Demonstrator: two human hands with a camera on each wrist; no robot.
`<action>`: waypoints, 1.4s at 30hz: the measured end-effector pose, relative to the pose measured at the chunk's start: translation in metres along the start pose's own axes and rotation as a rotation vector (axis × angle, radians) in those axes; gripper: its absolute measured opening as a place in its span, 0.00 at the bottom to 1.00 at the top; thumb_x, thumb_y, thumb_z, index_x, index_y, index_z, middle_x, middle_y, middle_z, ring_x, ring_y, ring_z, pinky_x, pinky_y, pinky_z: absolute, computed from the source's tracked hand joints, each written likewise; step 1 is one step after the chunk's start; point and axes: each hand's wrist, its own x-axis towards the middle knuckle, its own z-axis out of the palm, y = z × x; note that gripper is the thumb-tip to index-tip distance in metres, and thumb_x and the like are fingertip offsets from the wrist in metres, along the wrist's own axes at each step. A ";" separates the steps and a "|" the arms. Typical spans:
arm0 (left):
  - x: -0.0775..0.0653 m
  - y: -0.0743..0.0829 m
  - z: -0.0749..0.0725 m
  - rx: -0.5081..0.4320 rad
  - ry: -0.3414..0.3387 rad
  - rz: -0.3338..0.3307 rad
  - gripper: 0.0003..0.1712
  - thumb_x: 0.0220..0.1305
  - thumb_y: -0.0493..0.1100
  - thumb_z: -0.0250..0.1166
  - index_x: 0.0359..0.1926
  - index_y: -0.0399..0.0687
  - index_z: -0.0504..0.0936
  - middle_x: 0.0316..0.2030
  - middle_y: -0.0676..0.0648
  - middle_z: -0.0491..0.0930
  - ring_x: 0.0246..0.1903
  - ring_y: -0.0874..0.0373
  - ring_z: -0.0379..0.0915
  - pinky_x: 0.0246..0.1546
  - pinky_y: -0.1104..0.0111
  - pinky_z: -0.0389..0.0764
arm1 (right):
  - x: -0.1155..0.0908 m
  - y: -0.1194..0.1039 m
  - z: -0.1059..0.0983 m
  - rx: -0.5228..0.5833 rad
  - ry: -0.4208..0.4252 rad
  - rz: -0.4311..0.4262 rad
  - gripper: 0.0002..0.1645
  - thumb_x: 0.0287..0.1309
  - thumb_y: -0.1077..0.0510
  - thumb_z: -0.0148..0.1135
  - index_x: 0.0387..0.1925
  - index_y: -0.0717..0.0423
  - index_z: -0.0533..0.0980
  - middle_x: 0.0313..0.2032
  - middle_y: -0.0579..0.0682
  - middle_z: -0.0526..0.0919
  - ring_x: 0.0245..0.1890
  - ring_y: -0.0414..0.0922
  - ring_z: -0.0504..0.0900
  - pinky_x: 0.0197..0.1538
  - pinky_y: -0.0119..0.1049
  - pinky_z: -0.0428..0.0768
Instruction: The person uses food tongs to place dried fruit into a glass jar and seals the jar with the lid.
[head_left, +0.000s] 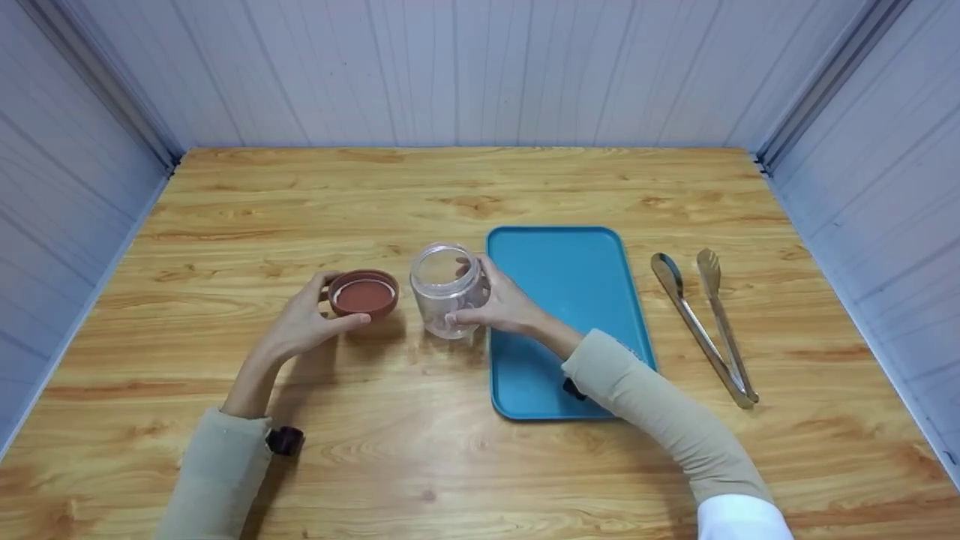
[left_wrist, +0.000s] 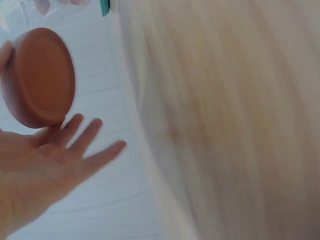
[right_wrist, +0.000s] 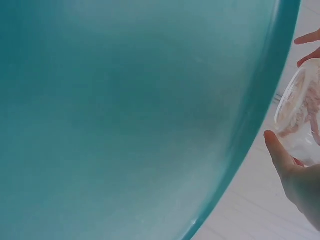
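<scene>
My left hand (head_left: 308, 319) pinches a round reddish-brown lid (head_left: 364, 295) between thumb and fingers, its hollow underside turned up toward the head camera. In the left wrist view the lid's smooth outer face (left_wrist: 47, 75) shows, and several fingers spread away from it. Just right of the lid, my right hand (head_left: 504, 300) grips a clear, open-topped jar (head_left: 444, 289) from its right side. Nothing is visible inside the jar apart from fingers seen through its wall. The jar and lid are apart, side by side.
A blue rectangular tray (head_left: 562, 262) lies under the right forearm. Farther right, metal tongs (head_left: 709, 337) rest spread on the wooden table (head_left: 420, 465). Pale panelled walls (head_left: 450, 75) stand at the back and both sides.
</scene>
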 end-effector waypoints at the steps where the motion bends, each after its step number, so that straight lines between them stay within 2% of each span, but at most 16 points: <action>1: 0.000 0.001 0.000 -0.050 -0.003 0.004 0.42 0.47 0.49 0.69 0.58 0.36 0.58 0.52 0.38 0.64 0.54 0.44 0.59 0.50 0.55 0.66 | -0.002 -0.006 -0.001 -0.002 0.005 0.002 0.45 0.41 0.58 0.68 0.59 0.62 0.56 0.52 0.60 0.66 0.53 0.50 0.65 0.55 0.44 0.64; 5: -0.002 0.005 0.001 -0.243 -0.019 0.037 0.37 0.51 0.39 0.66 0.58 0.35 0.58 0.52 0.38 0.64 0.54 0.48 0.58 0.50 0.60 0.65 | -0.006 -0.017 -0.005 -0.017 0.008 -0.006 0.45 0.41 0.59 0.67 0.60 0.63 0.55 0.52 0.59 0.66 0.52 0.50 0.66 0.54 0.45 0.64; 9: -0.004 0.007 0.001 -0.368 -0.041 0.078 0.34 0.52 0.33 0.62 0.59 0.34 0.58 0.51 0.39 0.64 0.50 0.51 0.62 0.45 0.68 0.67 | -0.008 -0.021 -0.009 -0.017 0.003 -0.002 0.45 0.42 0.58 0.67 0.60 0.62 0.55 0.51 0.57 0.66 0.51 0.50 0.67 0.53 0.46 0.64; 13: -0.006 0.006 0.003 -0.539 -0.081 0.117 0.34 0.54 0.34 0.61 0.60 0.34 0.57 0.50 0.38 0.64 0.45 0.54 0.65 0.41 0.70 0.72 | -0.010 -0.021 -0.013 0.003 0.003 -0.001 0.46 0.42 0.57 0.67 0.60 0.64 0.55 0.51 0.59 0.66 0.50 0.50 0.67 0.51 0.46 0.67; 18: -0.006 0.007 0.007 -0.785 -0.128 0.125 0.39 0.51 0.41 0.66 0.60 0.35 0.55 0.51 0.38 0.61 0.47 0.53 0.65 0.44 0.66 0.73 | -0.013 -0.022 -0.016 0.004 0.009 -0.007 0.46 0.42 0.58 0.67 0.61 0.64 0.54 0.52 0.62 0.65 0.51 0.51 0.67 0.50 0.48 0.68; 22: -0.006 0.010 0.011 -0.917 -0.143 0.132 0.43 0.49 0.41 0.68 0.60 0.35 0.53 0.50 0.38 0.61 0.48 0.52 0.64 0.46 0.62 0.72 | -0.016 -0.023 -0.017 0.005 0.002 -0.019 0.46 0.41 0.59 0.68 0.60 0.63 0.55 0.51 0.59 0.66 0.51 0.49 0.67 0.51 0.47 0.68; 27: -0.007 0.017 0.015 -0.924 -0.159 0.168 0.46 0.50 0.40 0.66 0.63 0.34 0.47 0.49 0.38 0.61 0.47 0.51 0.65 0.44 0.61 0.73 | -0.020 -0.024 -0.020 0.004 -0.016 -0.046 0.45 0.41 0.60 0.68 0.60 0.63 0.55 0.51 0.58 0.65 0.52 0.51 0.66 0.52 0.44 0.69; 31: -0.007 0.022 0.019 -0.925 -0.145 0.191 0.40 0.51 0.36 0.64 0.62 0.38 0.52 0.50 0.38 0.60 0.47 0.50 0.65 0.43 0.61 0.74 | -0.023 -0.020 -0.022 0.005 -0.029 -0.089 0.47 0.40 0.60 0.69 0.60 0.64 0.54 0.53 0.59 0.65 0.53 0.54 0.65 0.51 0.45 0.69; 36: -0.008 0.025 0.021 -0.916 -0.130 0.232 0.34 0.52 0.36 0.63 0.59 0.45 0.59 0.54 0.39 0.57 0.50 0.47 0.61 0.43 0.59 0.73 | -0.023 -0.002 -0.024 -0.064 -0.013 -0.139 0.49 0.37 0.57 0.71 0.60 0.60 0.55 0.53 0.52 0.67 0.51 0.47 0.66 0.53 0.44 0.66; 39: -0.007 0.026 0.022 -0.898 -0.141 0.268 0.33 0.53 0.37 0.63 0.59 0.44 0.58 0.56 0.39 0.55 0.52 0.46 0.59 0.43 0.58 0.73 | -0.023 0.009 -0.025 -0.115 0.007 -0.152 0.50 0.36 0.54 0.72 0.61 0.54 0.56 0.52 0.47 0.68 0.51 0.42 0.66 0.53 0.42 0.64; 42: -0.006 0.027 0.023 -0.868 -0.151 0.311 0.33 0.54 0.37 0.62 0.59 0.42 0.58 0.56 0.38 0.55 0.52 0.45 0.58 0.43 0.58 0.73 | -0.025 0.012 -0.026 -0.155 0.025 -0.166 0.51 0.35 0.47 0.71 0.61 0.55 0.56 0.52 0.44 0.69 0.51 0.40 0.66 0.53 0.42 0.64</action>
